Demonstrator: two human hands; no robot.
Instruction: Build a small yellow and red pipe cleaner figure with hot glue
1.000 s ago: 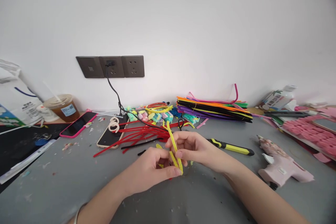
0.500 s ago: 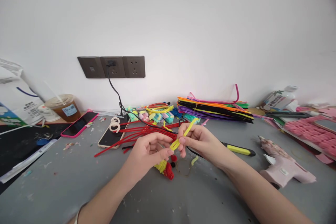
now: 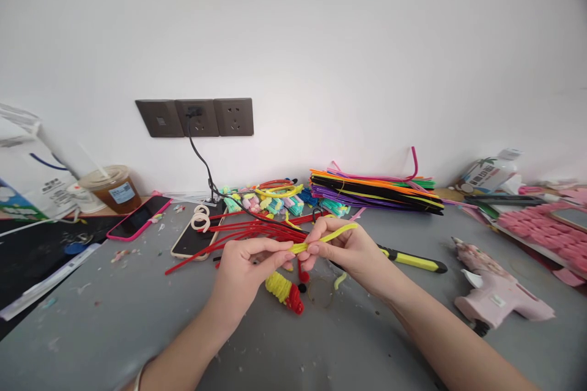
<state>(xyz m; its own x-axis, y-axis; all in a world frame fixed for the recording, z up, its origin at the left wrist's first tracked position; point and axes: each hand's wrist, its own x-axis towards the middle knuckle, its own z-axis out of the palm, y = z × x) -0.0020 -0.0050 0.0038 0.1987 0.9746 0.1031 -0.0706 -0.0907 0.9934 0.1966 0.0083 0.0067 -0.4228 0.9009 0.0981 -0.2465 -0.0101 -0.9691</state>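
A yellow pipe cleaner [image 3: 338,233] is pinched between both hands, its bunched, folded part spanning the fingertips and a loose end sticking out to the upper right. My left hand [image 3: 247,266] grips its left end between thumb and forefinger. My right hand [image 3: 343,247] is closed on the other side of the folded part. Below them on the table lies a coiled yellow and red pipe-cleaner piece [image 3: 285,292]. Beside it are a small black ball [image 3: 302,288], a red piece partly behind the fingers, and a short pale yellow scrap [image 3: 340,281].
Red pipe cleaners [image 3: 247,230] lie behind my hands, across a phone [image 3: 195,238]. A multicoloured pipe-cleaner bundle [image 3: 376,189] rests by the wall. To the right are a yellow-black utility knife [image 3: 415,261] and a pink glue gun [image 3: 498,293]. At left stand a drink cup [image 3: 117,189] and a pink-edged phone [image 3: 140,218].
The yellow pipe cleaner has turned from a steep slant to nearly level. My left hand has shifted slightly, showing more of the coiled yellow and red piece.
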